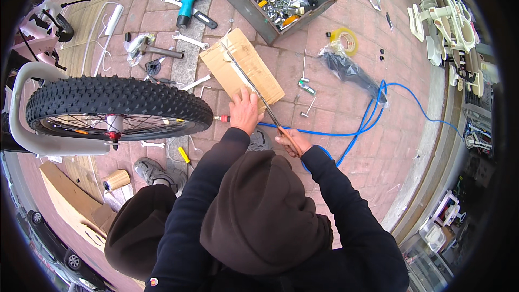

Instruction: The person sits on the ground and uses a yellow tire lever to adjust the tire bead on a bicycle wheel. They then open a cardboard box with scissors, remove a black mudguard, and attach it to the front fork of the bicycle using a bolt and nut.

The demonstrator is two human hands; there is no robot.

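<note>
My right hand is wrapped round the brown handle of a long thin tool, whose narrow dark metal length slants away to the far left. It looks like a hacksaw seen edge-on, but I cannot be sure. Under it a flat piece of cardboard lies on the paving. My left hand presses down on the cardboard's near edge, fingers bent and close beside the tool. A pale narrow strip runs up to those fingers; whether they grip it is hidden.
Left of my arms stands a bicycle wheel in a white fork. Beyond lie a teal cordless drill, a spanner and a metal toolbox. A blue hose, tape roll and bagged dark part lie right.
</note>
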